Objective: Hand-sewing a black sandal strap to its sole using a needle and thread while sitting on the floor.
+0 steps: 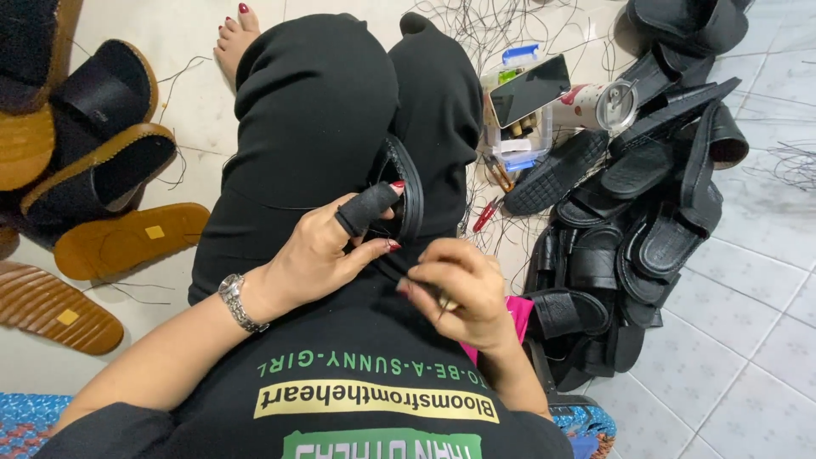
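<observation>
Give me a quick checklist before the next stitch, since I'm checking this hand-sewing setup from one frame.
1. Left hand steadies the black sandal on the lap: ok.
2. Black finger guard on the left index finger: ok.
3. Right hand pinches a needle: cannot tell, only a thin tip shows.
4. Thread free of tangles: cannot tell.
5. Red-handled tool lies on the floor beside the lap: ok.

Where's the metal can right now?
In the head view, the metal can lies on its side on the floor at upper right, just right of the smartphone atop the clear plastic box, touching the pile of black sandals.
</observation>
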